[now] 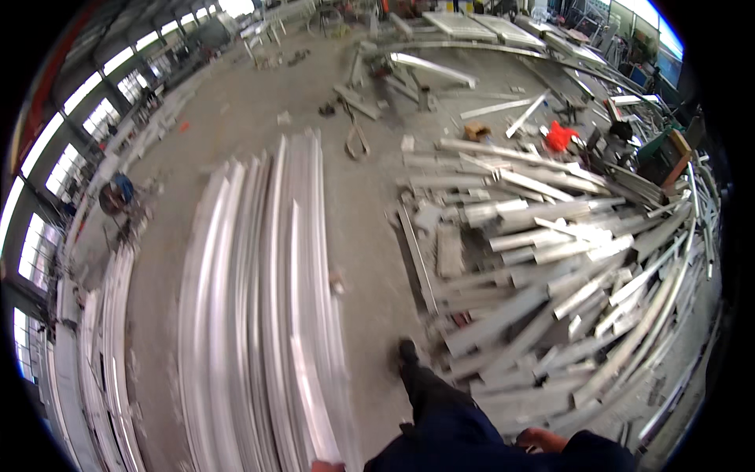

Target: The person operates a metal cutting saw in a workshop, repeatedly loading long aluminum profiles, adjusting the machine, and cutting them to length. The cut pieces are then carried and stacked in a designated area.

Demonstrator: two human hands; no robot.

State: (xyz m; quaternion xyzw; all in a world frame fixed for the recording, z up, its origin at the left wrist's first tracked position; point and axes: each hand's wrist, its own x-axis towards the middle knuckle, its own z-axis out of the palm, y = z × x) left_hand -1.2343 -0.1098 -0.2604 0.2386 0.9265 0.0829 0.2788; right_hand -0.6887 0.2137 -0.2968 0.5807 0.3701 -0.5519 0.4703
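Only a sliver of my left hand (327, 466) shows at the lower edge. It is at the near end of a bright, long metal profile (313, 393) that lies along the right side of a bundle. Whether its fingers grip that profile is cut off from view. The bundle of long silvery profiles (228, 315) stretches away from me on the floor, blurred by motion. My right hand (543, 440) is low beside my dark clothing, partly covered by the sleeve. Its fingers are too hidden to read, and nothing plainly shows in it.
A tangled heap of metal offcuts (543, 259) spreads on the right. More long profiles (102, 338) lie at the far left. My foot (407, 352) is on the concrete strip between bundle and heap. Farther off are a red bag (560, 136), a cardboard box (476, 131) and stacked panels (464, 25).
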